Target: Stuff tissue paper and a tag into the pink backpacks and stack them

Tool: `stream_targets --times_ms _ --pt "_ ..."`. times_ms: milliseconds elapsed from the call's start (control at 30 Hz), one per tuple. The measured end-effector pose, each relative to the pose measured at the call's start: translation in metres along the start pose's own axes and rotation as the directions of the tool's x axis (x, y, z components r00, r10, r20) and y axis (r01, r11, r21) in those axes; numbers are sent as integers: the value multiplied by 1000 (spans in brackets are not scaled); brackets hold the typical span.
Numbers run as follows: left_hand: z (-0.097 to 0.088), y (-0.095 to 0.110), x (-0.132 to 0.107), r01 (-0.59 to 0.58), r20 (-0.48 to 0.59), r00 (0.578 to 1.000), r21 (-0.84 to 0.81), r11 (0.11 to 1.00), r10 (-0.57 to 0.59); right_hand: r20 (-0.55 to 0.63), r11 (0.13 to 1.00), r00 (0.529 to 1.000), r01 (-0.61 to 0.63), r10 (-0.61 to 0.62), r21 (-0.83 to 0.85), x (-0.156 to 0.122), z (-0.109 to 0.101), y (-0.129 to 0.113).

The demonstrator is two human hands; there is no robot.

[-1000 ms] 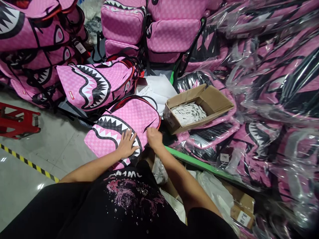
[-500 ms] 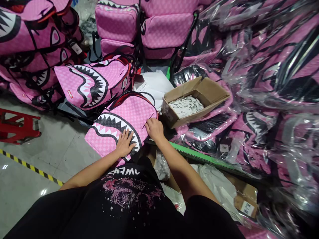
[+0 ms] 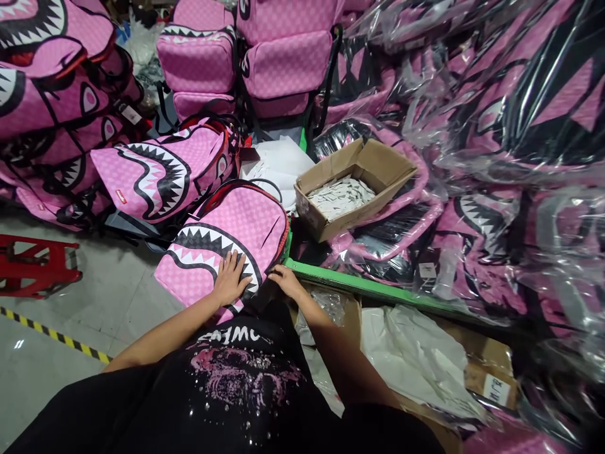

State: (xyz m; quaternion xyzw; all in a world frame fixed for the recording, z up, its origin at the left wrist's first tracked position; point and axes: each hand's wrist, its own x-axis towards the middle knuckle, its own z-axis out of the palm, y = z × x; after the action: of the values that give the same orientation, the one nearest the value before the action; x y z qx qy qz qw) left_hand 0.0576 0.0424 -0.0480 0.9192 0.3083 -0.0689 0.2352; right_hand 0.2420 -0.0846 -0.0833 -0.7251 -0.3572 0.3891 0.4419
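A pink checkered backpack (image 3: 250, 211) with a black-and-white shark-mouth print lies face up in front of me, its red lining showing along the rim. My left hand (image 3: 230, 279) rests flat on the shark teeth, fingers spread. At the backpack's right side, low down, my right hand (image 3: 284, 279) has its fingers pinched on the zippered edge. Whether a zipper pull is between those fingertips is too small to see. Just beyond lies a second pink shark backpack (image 3: 155, 173), tilted, with a small red label.
An open cardboard box (image 3: 326, 217) of small white slips sits right of the backpack, on plastic-wrapped backpacks (image 3: 401, 236). A green edge (image 3: 350, 275) runs below it. Stacked backpacks (image 3: 42, 120) stand left, near a red stool (image 3: 38, 265) and striped floor tape (image 3: 57, 336).
My right hand has moved from the backpack's upper right down along its edge toward me. My left hand stays flat on the front. The camera view has shifted slightly.
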Motion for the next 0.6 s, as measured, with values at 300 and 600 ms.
stream_targets --times_ms 300,600 --pt "8 5 -16 -40 3 999 -128 991 41 -309 701 847 102 -433 -706 33 -77 2" --pt "-91 83 -33 -13 -123 989 -606 796 -77 321 -124 274 553 -907 -824 47 -128 -201"
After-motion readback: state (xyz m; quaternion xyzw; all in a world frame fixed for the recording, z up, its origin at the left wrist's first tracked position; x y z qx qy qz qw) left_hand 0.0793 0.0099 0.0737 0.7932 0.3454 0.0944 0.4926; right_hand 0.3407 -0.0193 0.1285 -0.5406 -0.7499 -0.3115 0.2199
